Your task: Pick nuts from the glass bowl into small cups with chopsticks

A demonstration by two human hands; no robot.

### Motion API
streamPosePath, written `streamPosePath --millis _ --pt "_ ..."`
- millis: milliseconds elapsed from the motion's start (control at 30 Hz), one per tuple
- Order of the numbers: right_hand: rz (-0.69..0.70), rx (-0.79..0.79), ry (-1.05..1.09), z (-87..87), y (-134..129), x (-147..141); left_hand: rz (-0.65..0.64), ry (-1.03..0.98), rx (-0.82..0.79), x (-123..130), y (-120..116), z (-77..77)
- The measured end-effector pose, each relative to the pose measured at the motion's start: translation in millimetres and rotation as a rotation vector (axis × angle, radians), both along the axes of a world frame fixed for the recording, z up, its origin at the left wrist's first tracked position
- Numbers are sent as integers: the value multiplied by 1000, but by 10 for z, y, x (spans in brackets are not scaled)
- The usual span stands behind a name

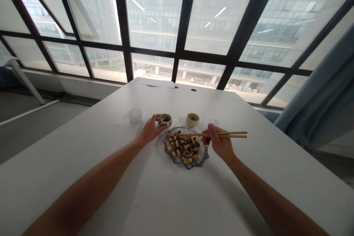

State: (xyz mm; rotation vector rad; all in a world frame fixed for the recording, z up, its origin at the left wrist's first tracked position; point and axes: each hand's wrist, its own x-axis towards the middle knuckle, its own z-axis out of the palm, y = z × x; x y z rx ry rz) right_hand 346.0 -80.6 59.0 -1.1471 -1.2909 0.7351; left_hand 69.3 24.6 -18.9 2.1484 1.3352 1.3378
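Observation:
My left hand point(152, 129) is closed round the left side of a small cup point(165, 120) with dark markings, which stands on the table by the plate's far left edge. Something dark shows inside that cup. In my right hand point(219, 142) I grip a pair of wooden chopsticks point(232, 134), their tips pointing left over the far part of a scalloped clear glass plate point(204, 153). Peanuts in shells point(173, 152) and dark striped seeds point(188, 151) lie mixed on the plate. Whether the tips pinch anything is too small to tell.
A second pale green cup point(192, 120) stands behind the plate. To the left is a clear plastic container point(135, 115); another clear item point(213, 122) sits partly behind my right hand. Papers point(155, 82) lie at the white table's point(171, 199) far end. A blue curtain point(318, 99) hangs right.

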Motion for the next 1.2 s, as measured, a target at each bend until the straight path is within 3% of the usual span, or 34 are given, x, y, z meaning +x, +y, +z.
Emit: streamPosePath --millis 133,267,367,433,500,600,767,867,1000,1200 --pt "2 -67 245 -116 160 121 84 147 148 -27 -87 125" --pt "-32 -182 501 -258 316 241 325 298 257 -217 -176 299" --pt "-28 -219 618 -346 353 286 558 285 191 -451 -116 266" --pt "-13 -229 661 -392 339 288 640 217 93 -602 -19 171" --pt "2 -230 675 -432 309 274 622 119 9 -715 87 71" --pt "7 -204 676 -480 264 243 533 1 36 -785 185 0" --pt "-21 -114 651 -527 237 225 377 43 274 -715 130 84" --pt "-22 -94 630 -536 239 226 330 86 319 -667 75 134" --pt "-31 -103 651 -534 239 216 377 67 263 -651 60 139" --pt "-22 -104 625 -525 222 193 601 38 -105 -684 58 141"
